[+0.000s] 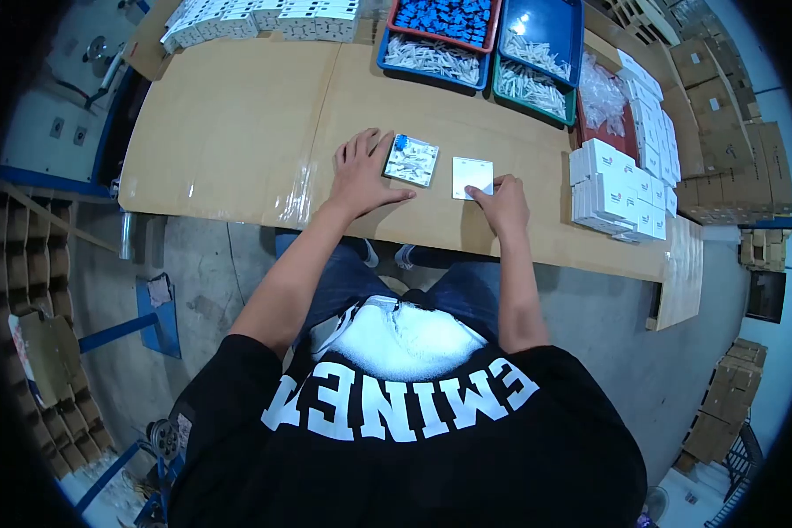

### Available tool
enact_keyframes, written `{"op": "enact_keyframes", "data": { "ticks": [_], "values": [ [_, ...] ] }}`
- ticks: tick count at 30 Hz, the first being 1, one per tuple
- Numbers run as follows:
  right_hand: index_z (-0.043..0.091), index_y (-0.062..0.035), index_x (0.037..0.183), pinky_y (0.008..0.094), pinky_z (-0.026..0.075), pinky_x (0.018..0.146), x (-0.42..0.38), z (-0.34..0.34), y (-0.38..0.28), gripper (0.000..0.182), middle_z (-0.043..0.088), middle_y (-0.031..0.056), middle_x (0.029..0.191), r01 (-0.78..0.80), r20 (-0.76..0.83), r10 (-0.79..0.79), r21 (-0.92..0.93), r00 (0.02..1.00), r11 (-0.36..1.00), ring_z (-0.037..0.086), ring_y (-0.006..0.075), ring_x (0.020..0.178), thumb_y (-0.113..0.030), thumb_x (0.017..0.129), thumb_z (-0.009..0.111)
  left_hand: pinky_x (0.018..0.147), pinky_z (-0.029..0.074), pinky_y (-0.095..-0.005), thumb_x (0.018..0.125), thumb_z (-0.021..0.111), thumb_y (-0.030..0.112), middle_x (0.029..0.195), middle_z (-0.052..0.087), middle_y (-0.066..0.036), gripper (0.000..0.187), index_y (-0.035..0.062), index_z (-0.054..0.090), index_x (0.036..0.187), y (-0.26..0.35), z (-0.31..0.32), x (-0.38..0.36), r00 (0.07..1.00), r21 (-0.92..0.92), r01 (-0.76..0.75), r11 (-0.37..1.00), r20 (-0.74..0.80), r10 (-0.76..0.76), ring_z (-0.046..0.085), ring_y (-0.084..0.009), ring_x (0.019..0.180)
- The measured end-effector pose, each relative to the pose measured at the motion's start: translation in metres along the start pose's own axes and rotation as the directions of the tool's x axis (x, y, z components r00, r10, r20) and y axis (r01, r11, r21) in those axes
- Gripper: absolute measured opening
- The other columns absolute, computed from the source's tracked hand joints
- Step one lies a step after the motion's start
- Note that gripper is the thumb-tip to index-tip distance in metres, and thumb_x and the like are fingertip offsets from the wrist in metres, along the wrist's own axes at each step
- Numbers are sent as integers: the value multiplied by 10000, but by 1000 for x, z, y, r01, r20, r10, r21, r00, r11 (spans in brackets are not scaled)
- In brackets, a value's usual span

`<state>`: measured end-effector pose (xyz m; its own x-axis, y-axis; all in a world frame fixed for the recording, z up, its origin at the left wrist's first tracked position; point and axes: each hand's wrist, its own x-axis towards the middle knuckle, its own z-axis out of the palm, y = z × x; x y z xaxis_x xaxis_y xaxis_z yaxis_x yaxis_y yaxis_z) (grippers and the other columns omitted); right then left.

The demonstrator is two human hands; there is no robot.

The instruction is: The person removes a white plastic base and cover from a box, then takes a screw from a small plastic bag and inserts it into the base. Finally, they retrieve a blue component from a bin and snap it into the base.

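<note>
My left hand [363, 172] lies flat on the cardboard-covered table [238, 132], fingers spread, its fingertips against the left edge of a small open box [411, 160] with a blue rim and white parts inside. To the right, my right hand [499, 201] pinches the lower right corner of a flat white card or lid [471, 175] lying on the table. The box and the white card sit side by side, a small gap between them.
Blue and green trays [537, 53] with white and blue small parts stand at the table's far edge. Stacks of small white boxes [620, 189] line the right side, more white boxes [264, 18] at the far left. Brown cartons [730, 132] are stacked beyond the table on the right.
</note>
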<state>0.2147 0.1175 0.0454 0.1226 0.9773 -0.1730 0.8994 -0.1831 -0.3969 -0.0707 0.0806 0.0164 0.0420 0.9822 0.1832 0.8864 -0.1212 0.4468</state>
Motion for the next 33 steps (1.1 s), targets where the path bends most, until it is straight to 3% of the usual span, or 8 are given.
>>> {"op": "enact_keyframes", "data": {
  "ticks": [7, 16, 18, 20, 22, 23, 27, 33],
  "values": [
    [521, -4, 1212, 364, 563, 807, 8, 14, 18, 587, 692, 182, 1046, 95, -39, -88, 507, 995, 857, 707, 278, 924, -158, 773, 878, 1205, 189, -531, 607, 883, 624, 1514, 428, -153, 1087, 163, 507, 1516, 4, -6, 8, 993, -51, 96, 994, 79, -92, 308, -369, 1460],
    [559, -65, 1162, 346, 554, 875, -14, -23, 35, 344, 693, 65, 1039, 32, -21, -67, 986, 998, 161, 683, 178, 918, -40, 888, 766, 1242, 205, -527, 670, 925, 487, 1485, 550, -146, 1055, 68, 448, 1514, 23, -9, -23, 987, -330, 146, 933, 107, -117, 394, -353, 1470],
    [600, -84, 1164, 398, 557, 945, -31, -38, 23, 293, 694, 47, 1080, -157, 162, -15, 918, 987, -364, 688, 208, 978, -112, 917, 754, 1215, 331, -455, 802, 869, 398, 1478, 554, -136, 899, 18, 446, 1498, 38, -11, -33, 977, -945, 214, 246, 209, -45, 443, -317, 1452],
    [599, -73, 1233, 462, 555, 1010, -34, -28, 35, 321, 689, 57, 1151, -248, 252, -51, 860, 966, -447, 685, 245, 1051, -213, 971, 720, 1170, 418, -415, 921, 771, 267, 1478, 550, -126, 717, -13, 438, 1491, 46, -19, -42, 978, -945, 207, 254, 199, -57, 510, -295, 1405],
    [563, -48, 1331, 509, 542, 1046, -37, -19, 33, 403, 681, 113, 1213, -341, 295, -173, 778, 940, -527, 669, 279, 1143, -243, 1002, 690, 1167, 427, -435, 943, 719, 268, 1495, 535, -121, 676, 28, 436, 1508, 60, -34, -52, 927, -854, 339, -396, 375, -15, 557, -295, 1360],
    [475, -8, 1442, 539, 511, 1084, -38, -12, 29, 543, 606, 218, 1371, -326, 236, -242, 822, 941, -466, 601, 363, 1281, -374, 1056, 584, 1134, 461, -516, 974, 619, 374, 1497, 519, -166, 710, 53, 380, 1560, 64, -30, -57, 911, -787, 356, -504, 413, -1, 571, -333, 1332],
    [289, -1, 1587, 557, 407, 1172, -55, -24, -2, 664, 363, 325, 1580, -606, 309, -533, 541, 788, -583, 405, 493, 1444, -469, 1117, 312, 1074, 458, -638, 987, 495, 489, 1510, 499, -221, 745, 77, 347, 1589, 79, -40, -66, 904, -603, 367, -708, 412, 117, 571, -410, 1299],
    [325, -183, 1609, 618, 357, 1181, -58, -19, -10, 530, 345, 325, 1590, -607, 175, -654, 599, 736, -523, 372, 497, 1464, -409, 1129, 302, 1036, 482, -624, 987, 403, 499, 1500, 513, -241, 734, 124, 329, 1613, 74, -34, -76, 869, -472, 413, -779, 460, 182, 588, -399, 1269]
  ]
}}
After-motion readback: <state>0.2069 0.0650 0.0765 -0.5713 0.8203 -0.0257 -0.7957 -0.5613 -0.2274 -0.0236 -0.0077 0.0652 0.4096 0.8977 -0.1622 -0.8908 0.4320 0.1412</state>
